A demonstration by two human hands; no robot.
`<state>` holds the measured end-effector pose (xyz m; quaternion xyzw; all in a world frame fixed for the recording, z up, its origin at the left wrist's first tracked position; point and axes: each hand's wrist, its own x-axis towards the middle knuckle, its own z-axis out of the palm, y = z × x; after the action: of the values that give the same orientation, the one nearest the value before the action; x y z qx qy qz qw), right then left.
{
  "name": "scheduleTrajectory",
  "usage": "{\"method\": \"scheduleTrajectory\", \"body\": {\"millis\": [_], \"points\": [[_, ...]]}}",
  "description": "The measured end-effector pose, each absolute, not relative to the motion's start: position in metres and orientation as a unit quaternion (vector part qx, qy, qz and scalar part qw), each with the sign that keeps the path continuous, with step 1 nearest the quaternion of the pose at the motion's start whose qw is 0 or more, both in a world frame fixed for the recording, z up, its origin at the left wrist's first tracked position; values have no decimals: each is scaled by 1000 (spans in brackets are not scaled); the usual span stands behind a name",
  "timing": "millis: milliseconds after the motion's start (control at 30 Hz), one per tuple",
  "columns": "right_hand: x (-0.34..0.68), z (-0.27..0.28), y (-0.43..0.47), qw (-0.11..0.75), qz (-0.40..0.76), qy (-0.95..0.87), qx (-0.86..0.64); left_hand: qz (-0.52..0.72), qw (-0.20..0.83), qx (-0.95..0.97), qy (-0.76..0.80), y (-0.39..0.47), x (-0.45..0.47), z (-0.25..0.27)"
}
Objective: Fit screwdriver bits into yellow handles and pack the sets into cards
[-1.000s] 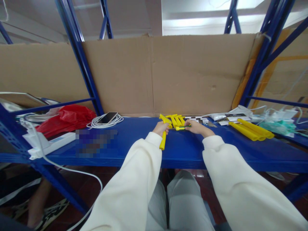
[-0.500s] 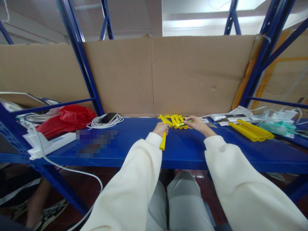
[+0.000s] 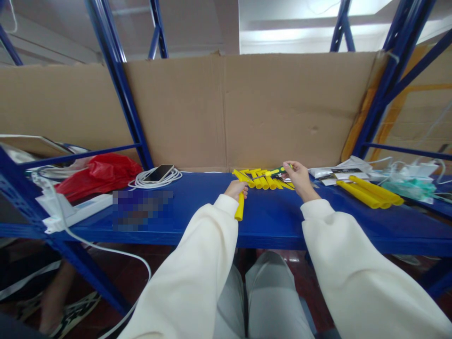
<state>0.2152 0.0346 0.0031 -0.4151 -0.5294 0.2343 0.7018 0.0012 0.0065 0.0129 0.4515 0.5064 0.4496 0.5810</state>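
Note:
My left hand (image 3: 236, 189) is wrapped round a long yellow tube (image 3: 239, 211), whose wider end sticks out below the fist and whose thin upper end slants away to the back. In my right hand (image 3: 299, 179) is a screwdriver with a yellow and dark green handle (image 3: 274, 173). The fingers grip the handle's end, and the thin shaft points left to the upper part of the tube. Whether the tip touches it is too small to tell. Just behind and between the hands, several more yellow tubes (image 3: 264, 183) lie side by side on the blue shelf (image 3: 205, 207).
Several thicker yellow tubes (image 3: 360, 195) lie at the right, by white packets and a greenish plastic bag (image 3: 411, 187). At the left are a phone (image 3: 159, 173) on a coiled white cable, a red bag (image 3: 102, 172) and a white power strip (image 3: 84, 212). Cardboard (image 3: 176, 113) closes the back.
My right hand has moved right and slightly up with the screwdriver, away from the left hand, and more of its shaft shows. My left hand keeps its hold on the tube.

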Motion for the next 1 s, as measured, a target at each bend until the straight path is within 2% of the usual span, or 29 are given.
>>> {"method": "scheduleTrajectory", "body": {"millis": [1000], "points": [[210,4,31,700,260,-539,-390,438,562,473,518,7,2,11]]}}
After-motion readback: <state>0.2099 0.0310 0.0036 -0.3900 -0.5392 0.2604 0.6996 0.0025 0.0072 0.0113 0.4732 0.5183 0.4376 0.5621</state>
